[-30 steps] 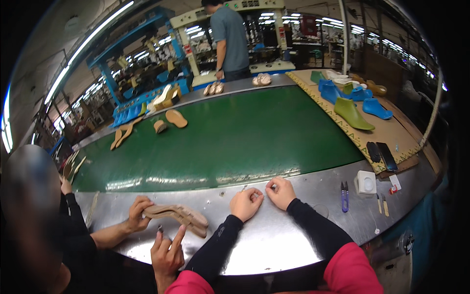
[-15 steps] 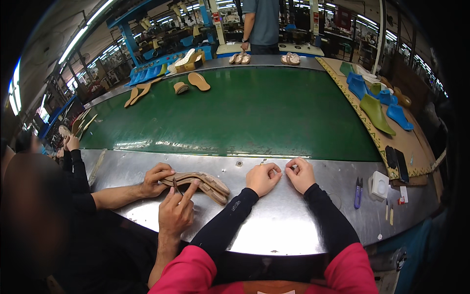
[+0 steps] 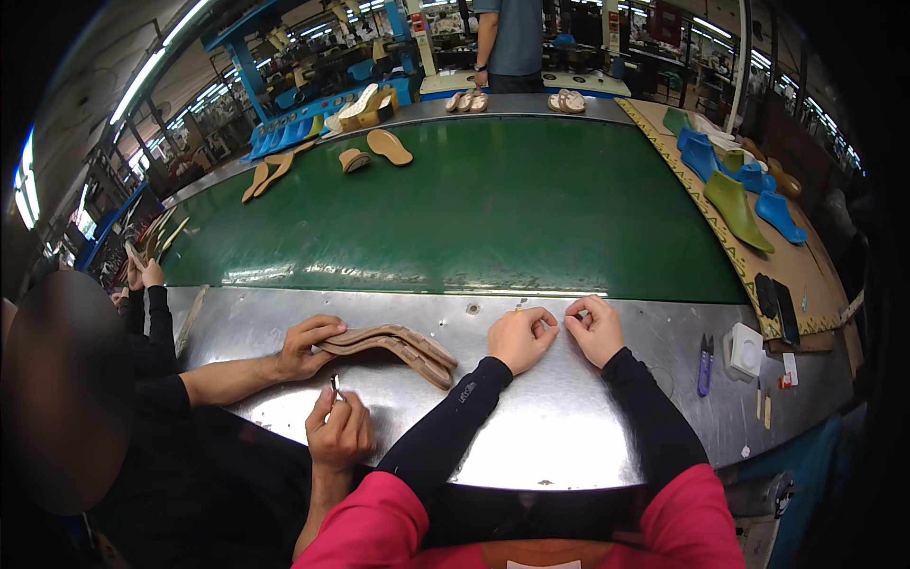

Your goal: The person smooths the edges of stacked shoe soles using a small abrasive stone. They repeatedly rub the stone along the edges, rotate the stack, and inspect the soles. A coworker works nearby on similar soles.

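Over the shiny metal worktop (image 3: 550,446), my left hand (image 3: 521,341) and my right hand (image 3: 597,332) face each other a short gap apart. Each has its thumb and fingertips pinched together; anything between them is too small to make out. To my left, a co-worker's hand (image 3: 311,347) grips a pair of brown sandal soles (image 3: 398,349) by one end, near my left forearm. That person's other hand (image 3: 339,431) is closed round a small tool (image 3: 335,385), below the soles and apart from them.
Beyond the worktop lies a green conveyor belt (image 3: 455,218) with loose soles (image 3: 390,147). At my right are purple thread snips (image 3: 705,366), a white box (image 3: 744,351) and a dark phone (image 3: 787,311). Green and blue shoe lasts (image 3: 737,211) lie on a board.
The co-worker's hand with the small tool has drawn back from the soles toward the table's near edge. The soles have tilted slightly. My hands stay pinched; the whole view has shifted a little.
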{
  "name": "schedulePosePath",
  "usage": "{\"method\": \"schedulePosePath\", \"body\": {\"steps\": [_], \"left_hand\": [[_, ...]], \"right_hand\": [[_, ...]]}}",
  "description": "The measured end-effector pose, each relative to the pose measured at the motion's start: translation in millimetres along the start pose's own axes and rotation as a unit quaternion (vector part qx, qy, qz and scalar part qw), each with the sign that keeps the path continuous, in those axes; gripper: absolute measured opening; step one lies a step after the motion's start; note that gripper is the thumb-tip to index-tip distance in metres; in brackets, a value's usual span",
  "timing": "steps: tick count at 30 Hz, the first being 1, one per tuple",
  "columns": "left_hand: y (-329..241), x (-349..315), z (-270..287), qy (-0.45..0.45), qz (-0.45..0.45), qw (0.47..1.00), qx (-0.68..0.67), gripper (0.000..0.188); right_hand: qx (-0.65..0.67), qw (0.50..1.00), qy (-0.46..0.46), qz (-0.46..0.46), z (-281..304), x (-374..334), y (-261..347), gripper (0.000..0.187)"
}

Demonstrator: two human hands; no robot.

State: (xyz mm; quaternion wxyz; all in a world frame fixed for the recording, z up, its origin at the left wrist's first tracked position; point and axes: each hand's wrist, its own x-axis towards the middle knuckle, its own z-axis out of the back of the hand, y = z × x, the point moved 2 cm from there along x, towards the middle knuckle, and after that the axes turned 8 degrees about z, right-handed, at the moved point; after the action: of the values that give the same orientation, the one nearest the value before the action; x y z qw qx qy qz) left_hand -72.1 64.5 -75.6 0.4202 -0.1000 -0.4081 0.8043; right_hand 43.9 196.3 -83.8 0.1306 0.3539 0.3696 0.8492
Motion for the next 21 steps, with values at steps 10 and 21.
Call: {"method": "schedulePosePath", "body": {"steps": [10,21], "left_hand": [[-2,-1,0,0.001,0.010,1.000,0.008,0.013],[0,-1,-2,-0.029,-0.016,0.999,0.038,0.013]], "right_hand": [[0.003,1.000,-0.004,0.008,-1,-1,-2,0.008],[0.039,0.981,-0.114,0.153,-8,-1,64,0.009]]}}
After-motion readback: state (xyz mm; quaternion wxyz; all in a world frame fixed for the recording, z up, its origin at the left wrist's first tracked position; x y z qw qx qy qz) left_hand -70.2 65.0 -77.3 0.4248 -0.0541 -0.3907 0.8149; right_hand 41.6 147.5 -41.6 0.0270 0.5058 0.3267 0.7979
